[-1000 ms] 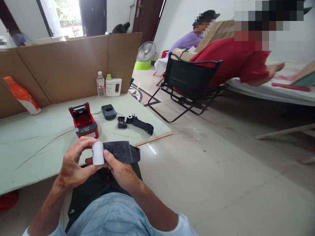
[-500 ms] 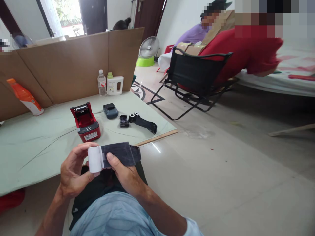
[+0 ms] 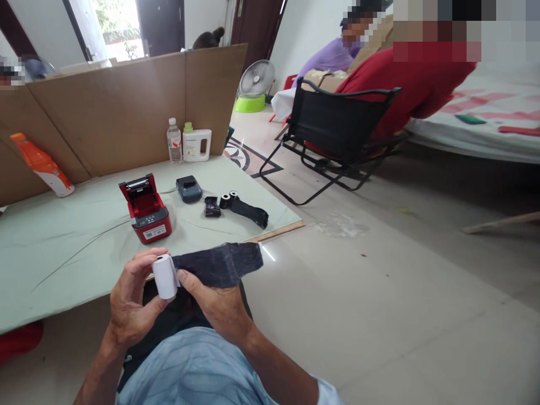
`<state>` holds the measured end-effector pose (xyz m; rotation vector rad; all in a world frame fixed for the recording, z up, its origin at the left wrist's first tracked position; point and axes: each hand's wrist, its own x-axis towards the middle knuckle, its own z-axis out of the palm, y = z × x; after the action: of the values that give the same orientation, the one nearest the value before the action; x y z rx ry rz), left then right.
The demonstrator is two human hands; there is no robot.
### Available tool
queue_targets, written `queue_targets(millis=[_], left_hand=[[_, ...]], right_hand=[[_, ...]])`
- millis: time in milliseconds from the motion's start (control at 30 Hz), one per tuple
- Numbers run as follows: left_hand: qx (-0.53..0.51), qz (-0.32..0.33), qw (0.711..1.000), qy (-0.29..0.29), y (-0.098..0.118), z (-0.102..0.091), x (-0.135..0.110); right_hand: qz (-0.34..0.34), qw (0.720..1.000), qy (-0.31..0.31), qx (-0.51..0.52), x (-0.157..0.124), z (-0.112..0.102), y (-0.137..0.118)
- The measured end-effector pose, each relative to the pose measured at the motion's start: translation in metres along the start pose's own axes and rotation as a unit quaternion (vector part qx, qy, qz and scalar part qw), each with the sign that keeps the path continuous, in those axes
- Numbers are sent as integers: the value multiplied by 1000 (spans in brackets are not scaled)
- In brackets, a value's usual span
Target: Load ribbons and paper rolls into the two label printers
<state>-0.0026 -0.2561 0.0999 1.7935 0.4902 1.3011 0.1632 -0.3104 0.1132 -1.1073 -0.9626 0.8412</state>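
Note:
My left hand [image 3: 133,298] holds a small white thermal paper roll [image 3: 165,278] by its two ends, thumb below and fingers above. Out to the right from the roll runs a wrinkled black plastic wrapper [image 3: 215,265], which my right hand [image 3: 217,304] pinches near the roll with the thumb on top. Whether the wrapper is still stuck to the paper's edge, I cannot tell. Just beyond my hands stands a red and black receipt printer [image 3: 149,216] on the table, its lid raised.
On the pale green table [image 3: 84,253] are a dark grey device [image 3: 189,189], crumpled black wrapper [image 3: 212,207], small rolls with a black strip [image 3: 248,211], a water bottle [image 3: 174,143], a white jug [image 3: 197,145] and an orange bottle [image 3: 42,166]. Cardboard [image 3: 135,107] stands behind. People sit right, near a black chair [image 3: 337,129].
The black wrapper now stretches further right, more of it unfolded. My left hand and the roll have shifted slightly right, and the roll has tilted so its upper end shows.

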Motion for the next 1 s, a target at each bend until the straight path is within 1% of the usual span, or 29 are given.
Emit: queue_targets(millis=[200,333,533,733,833,933,1000], left_hand=[[38,12,999,0,2,1,-4],[56,29,998,3,2,3,-7],[108,63,992,1,-6,6,-15],[134,72,988,19,-9,11,-22],[159,83,983,26,-10,14,-23],[195,113,974,32,-11,14,-23],[219,130,966,33,-13,14,-24]], right_hand=[[-27,999,19,6,-5,0,4],[-21,999,-12,29,-8,-1,7],[-13,999,-17,31,-11,-1,16],[-11,996,-77,46,-12,-4,19],[-35,996,-84,18,-11,-6,18],[-64,992,-104,-2,-11,-8,17],[-80,992,-102,-8,-11,-9,19]])
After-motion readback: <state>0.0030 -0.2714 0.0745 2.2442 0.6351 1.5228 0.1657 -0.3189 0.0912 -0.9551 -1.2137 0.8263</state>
